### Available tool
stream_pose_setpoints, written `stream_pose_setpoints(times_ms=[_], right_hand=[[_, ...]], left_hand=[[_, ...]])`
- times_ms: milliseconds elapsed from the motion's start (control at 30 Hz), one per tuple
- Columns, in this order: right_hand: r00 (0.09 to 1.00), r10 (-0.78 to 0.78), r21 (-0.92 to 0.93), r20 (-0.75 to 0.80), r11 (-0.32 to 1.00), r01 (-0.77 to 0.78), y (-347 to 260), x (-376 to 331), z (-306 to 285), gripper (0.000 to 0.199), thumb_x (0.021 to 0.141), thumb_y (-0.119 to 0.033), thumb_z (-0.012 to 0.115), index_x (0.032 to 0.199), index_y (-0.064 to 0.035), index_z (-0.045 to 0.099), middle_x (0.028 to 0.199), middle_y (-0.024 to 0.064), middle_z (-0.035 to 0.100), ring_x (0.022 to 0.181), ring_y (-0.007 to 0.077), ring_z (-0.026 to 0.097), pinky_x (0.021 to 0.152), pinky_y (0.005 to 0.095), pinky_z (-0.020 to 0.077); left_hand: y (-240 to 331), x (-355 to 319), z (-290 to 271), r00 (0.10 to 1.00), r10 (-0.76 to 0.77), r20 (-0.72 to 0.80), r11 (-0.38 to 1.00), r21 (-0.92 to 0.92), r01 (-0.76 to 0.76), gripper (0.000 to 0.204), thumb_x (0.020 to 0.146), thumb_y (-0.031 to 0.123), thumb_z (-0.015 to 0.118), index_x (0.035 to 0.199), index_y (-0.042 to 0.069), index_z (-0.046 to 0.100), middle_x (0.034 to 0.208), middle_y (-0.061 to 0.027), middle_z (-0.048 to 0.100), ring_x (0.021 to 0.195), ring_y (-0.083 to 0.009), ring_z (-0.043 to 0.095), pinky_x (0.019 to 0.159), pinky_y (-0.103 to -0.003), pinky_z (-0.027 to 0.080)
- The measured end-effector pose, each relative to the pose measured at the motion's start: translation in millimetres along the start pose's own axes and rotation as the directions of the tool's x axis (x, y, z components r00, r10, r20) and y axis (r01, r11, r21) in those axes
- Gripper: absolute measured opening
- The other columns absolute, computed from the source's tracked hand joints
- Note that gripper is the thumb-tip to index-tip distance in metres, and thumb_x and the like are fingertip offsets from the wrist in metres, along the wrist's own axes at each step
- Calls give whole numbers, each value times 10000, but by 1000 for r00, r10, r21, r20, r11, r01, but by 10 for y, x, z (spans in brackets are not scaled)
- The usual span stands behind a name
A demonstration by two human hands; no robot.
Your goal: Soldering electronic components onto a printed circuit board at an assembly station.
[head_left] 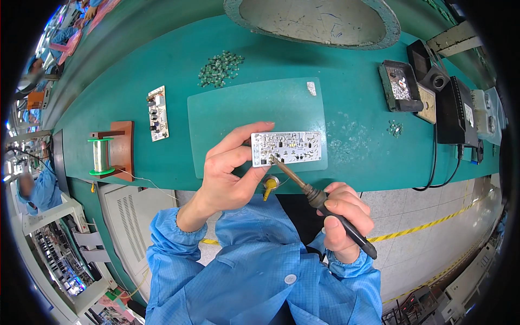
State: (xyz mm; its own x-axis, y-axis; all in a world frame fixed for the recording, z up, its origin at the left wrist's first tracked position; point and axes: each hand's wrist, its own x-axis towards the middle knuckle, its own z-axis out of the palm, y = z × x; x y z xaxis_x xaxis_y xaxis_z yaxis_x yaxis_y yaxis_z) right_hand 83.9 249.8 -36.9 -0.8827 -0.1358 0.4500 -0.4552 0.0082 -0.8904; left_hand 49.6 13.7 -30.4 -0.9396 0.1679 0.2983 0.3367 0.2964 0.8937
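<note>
My left hand (pixel 230 168) is closed on the left end of a white circuit board (pixel 298 140), its face with small black parts and solder points turned up. A soldering iron (pixel 346 227) with a black handle lies in the grip of my right hand (pixel 346 216). Its metal tip slants up and left and meets the lower left part of the board; whether it touches cannot be made out. Under the board lies a translucent mat (pixel 244 105). Just below the board, a yellow-tipped round metal piece (pixel 270 185) sits at the table edge.
On the green table (pixel 357 81), a solder wire spool (pixel 101 156) stands on a wooden holder at left, beside another board (pixel 157 114). Behind are a pile of small green parts (pixel 221 69) and a large grey hood (pixel 314 21). At right are a black tray (pixel 400 86) and a black box (pixel 456 111).
</note>
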Motion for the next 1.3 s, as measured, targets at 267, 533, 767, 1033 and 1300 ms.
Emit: stream_pose_setpoints(times_ms=[267, 533, 767, 1033, 1300], right_hand=[[1000, -13, -35, -1, 999, 13, -22, -10, 0, 261, 903, -257, 630, 953, -2, 611, 643, 99, 608, 601, 216, 572, 723, 440, 509], [1000, -3, -35, -7, 999, 3, -31, -26, -1, 262, 904, -257, 626, 948, 0, 611, 632, 100, 610, 595, 217, 572, 725, 437, 511], [1000, -7, -75, -3, 997, 7, -51, -31, 19, 263, 912, -262, 624, 948, -1, 614, 634, 101, 618, 604, 222, 585, 727, 437, 515], [1000, -20, -84, 7, 996, 20, -29, -59, 24, 275, 924, -274, 623, 975, -4, 602, 634, 107, 624, 594, 225, 587, 723, 441, 519], [999, -42, -97, 31, 994, 44, -41, -81, 17, 270, 923, -264, 634, 1000, -8, 595, 648, 105, 625, 600, 218, 588, 722, 441, 520]], left_hand=[[-1, 12, 2, 1000, -7, 2, 1000, -16, 7, 205, 781, -71, 678, 972, -15, 726, 1261, -210, 615, 1045, -279, 674, 860, -338, 549], [-5, 7, 6, 1000, 0, 7, 1000, -10, 1, 195, 790, -81, 681, 967, -10, 724, 1249, -199, 621, 1034, -268, 675, 852, -333, 550], [4, 34, -9, 1000, 3, 17, 1000, 5, -4, 200, 788, -89, 688, 965, 0, 723, 1208, -191, 643, 1000, -268, 687, 835, -330, 558], [-41, 43, -30, 999, 29, 34, 999, 30, -30, 212, 780, -93, 690, 967, 0, 725, 1201, -185, 648, 1005, -282, 687, 830, -340, 567], [-71, 36, -31, 998, 44, 40, 999, 21, -44, 221, 788, -87, 690, 987, -2, 731, 1184, -180, 651, 1004, -284, 685, 818, -337, 572]])
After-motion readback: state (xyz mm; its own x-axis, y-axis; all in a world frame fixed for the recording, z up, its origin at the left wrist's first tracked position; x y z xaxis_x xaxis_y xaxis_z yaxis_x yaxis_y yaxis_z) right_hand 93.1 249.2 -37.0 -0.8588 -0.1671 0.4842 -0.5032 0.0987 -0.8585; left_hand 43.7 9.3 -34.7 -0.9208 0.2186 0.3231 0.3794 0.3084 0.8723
